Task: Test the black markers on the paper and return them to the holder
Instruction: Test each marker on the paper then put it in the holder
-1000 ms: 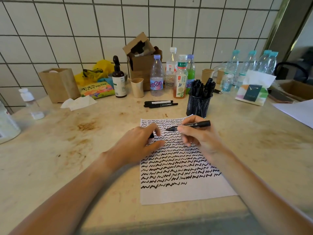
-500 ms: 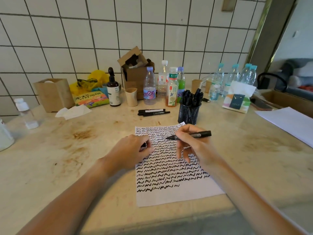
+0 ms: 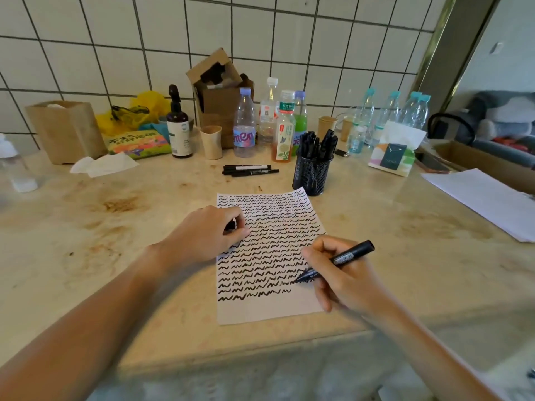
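Note:
A white sheet of paper (image 3: 269, 309) covered with rows of black squiggles lies near the table's front edge. My right hand (image 3: 344, 279) grips an uncapped black marker (image 3: 347, 257), its tip touching the paper at the right end of a lower row. My left hand (image 3: 214, 233) rests on the paper's left side and pinches a small black marker cap (image 3: 230, 225). A black mesh holder (image 3: 312, 176) full of black markers stands just beyond the paper's top right corner. Two more black markers (image 3: 249, 170) lie on the table behind the paper.
Behind the paper stand several bottles (image 3: 244, 125), paper cups (image 3: 211, 141), a brown spray bottle (image 3: 179, 125) and cardboard boxes (image 3: 221, 91) against the tiled wall. A tissue pack (image 3: 395, 151) and another white sheet (image 3: 486, 198) sit at the right. A crumpled tissue (image 3: 101, 164) lies left.
My right hand has moved the marker from the paper's upper part down to the lower right rows, with its tip now on the paper. My left hand has stayed on the sheet.

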